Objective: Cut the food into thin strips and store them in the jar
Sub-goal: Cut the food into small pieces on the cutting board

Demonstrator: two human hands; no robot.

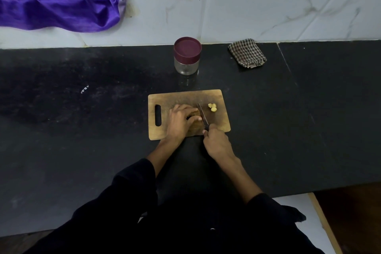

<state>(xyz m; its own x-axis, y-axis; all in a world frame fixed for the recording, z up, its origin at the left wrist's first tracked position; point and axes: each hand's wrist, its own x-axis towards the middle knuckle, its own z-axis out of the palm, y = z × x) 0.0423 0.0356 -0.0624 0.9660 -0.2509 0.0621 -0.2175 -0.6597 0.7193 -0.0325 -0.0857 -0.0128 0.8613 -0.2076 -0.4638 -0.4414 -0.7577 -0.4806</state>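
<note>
My dark sleeves (pixel 132 196) fill the bottom of the view. Beyond them my right hand (pixel 216 142) grips the knife (pixel 203 115), its blade laid against the brown food (pixel 194 114), which my left hand (pixel 181 119) holds down with curled fingers on the board (pixel 185 97). A few pale cut pieces (pixel 212 107) lie on the board just right of the blade. The jar (pixel 187 55) stands farther back on the desk (pixel 82 130), lid on. I judge the cutting barely begun; most slicing and all storing remain.
</note>
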